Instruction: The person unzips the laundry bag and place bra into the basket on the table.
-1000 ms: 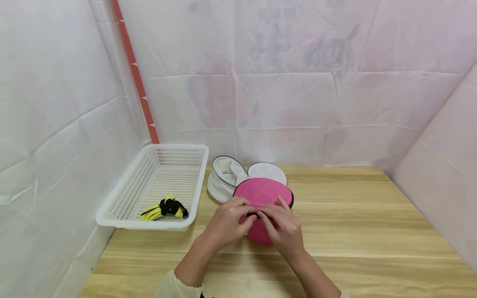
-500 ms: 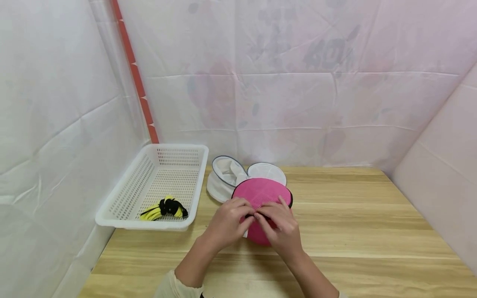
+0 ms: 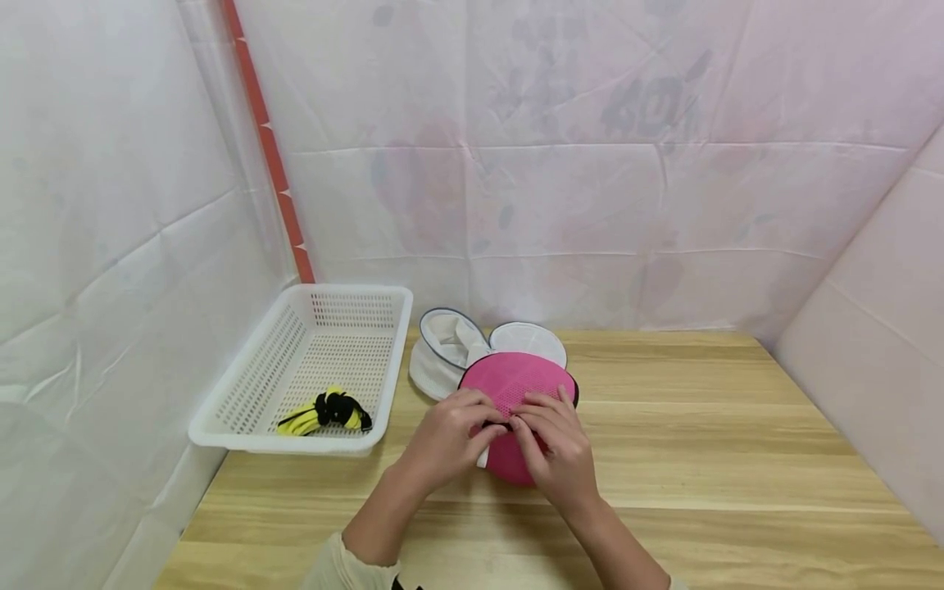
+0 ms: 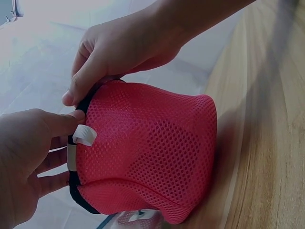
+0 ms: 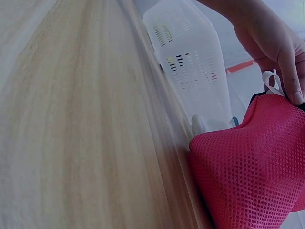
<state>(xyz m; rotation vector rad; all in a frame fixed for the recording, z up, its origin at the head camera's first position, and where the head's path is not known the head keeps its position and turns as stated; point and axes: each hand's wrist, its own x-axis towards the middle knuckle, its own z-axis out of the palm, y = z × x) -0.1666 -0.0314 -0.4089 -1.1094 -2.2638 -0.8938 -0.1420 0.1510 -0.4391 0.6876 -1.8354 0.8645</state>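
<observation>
A pink mesh laundry bag (image 3: 512, 463) with a black rim stands on the table in front of me. Its round pink top (image 3: 519, 381) faces up toward the back. At the near side of the rim, my left hand (image 3: 450, 438) pinches the black edging between thumb and fingers. My right hand (image 3: 560, 451) pinches the same edging just beside it, the fingertips of both hands nearly meeting. In the left wrist view, a small white loop tag (image 4: 85, 135) hangs from the rim close to the left fingertips. What lies between the fingertips is too small to tell.
A white mesh bag (image 3: 435, 373) with blue edging stands behind the pink one, its round lid (image 3: 531, 340) folded back. To the left, a white plastic basket (image 3: 401, 352) holds a yellow and black bundle (image 3: 324, 414). White sheets (image 3: 560, 205) enclose the wooden table (image 3: 701, 467).
Both hands stay at the rim with only small finger shifts. The right fingertips have moved slightly, and the white tag near the left hand shows more than a second ago.
</observation>
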